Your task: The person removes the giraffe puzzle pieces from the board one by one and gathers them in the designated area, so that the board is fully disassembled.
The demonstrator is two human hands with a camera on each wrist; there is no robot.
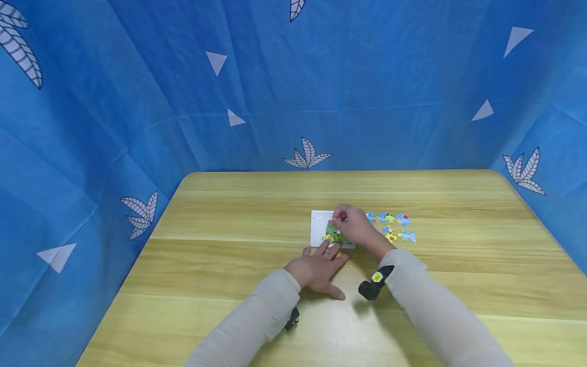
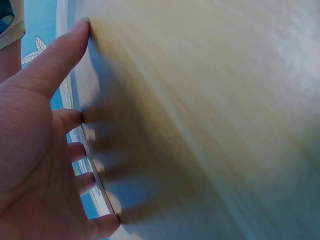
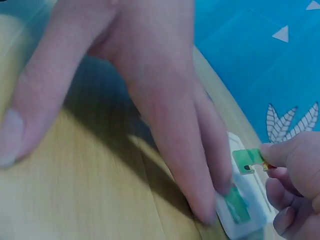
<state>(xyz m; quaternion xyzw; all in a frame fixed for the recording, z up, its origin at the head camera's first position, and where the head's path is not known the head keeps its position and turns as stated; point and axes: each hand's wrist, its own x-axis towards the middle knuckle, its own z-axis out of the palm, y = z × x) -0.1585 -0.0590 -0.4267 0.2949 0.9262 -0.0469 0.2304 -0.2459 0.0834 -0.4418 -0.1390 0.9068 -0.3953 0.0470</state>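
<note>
A white puzzle tray (image 1: 318, 229) lies on the table, with green and yellow puzzle pieces (image 1: 336, 235) in its lower part. Thumb and fingers of my right hand (image 1: 355, 224) pinch a green puzzle piece (image 3: 245, 159) with a notch in its edge, held over the tray. My left hand (image 1: 320, 268) is spread palm down, its fingertips right at the tray's near edge. In the left wrist view, the left hand (image 2: 35, 135) has its thumb and fingertips on the table surface. From the head, my right hand hides part of the tray.
Several loose puzzle pieces (image 1: 389, 218) in blue, yellow and red lie in rows to the right of the tray. The wooden table (image 1: 220, 255) is bordered at the back and sides by a blue cloth (image 1: 344, 86) with leaf and triangle prints.
</note>
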